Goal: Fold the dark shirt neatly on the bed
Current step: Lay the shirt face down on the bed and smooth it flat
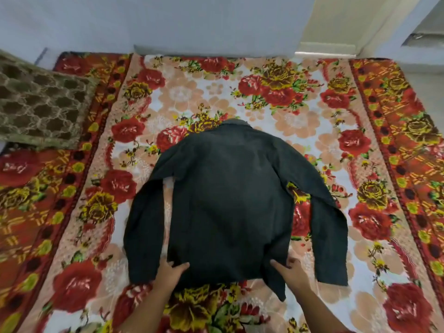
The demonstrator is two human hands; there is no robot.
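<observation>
The dark long-sleeved shirt [230, 200] lies spread flat, back side up, in the middle of the bed, collar away from me and both sleeves hanging down along its sides. My left hand [171, 269] rests flat on the shirt's lower left hem, fingers spread. On the lower right hem sits my right hand [289, 267], fingers apart and pressing the cloth. A corner of the hem sticks out toward me just below the right hand.
A floral blanket [300, 97] in red, yellow and cream covers the bed. A brown patterned cushion [40, 104] lies at the far left. A pale wall [192, 22] runs along the bed's far edge.
</observation>
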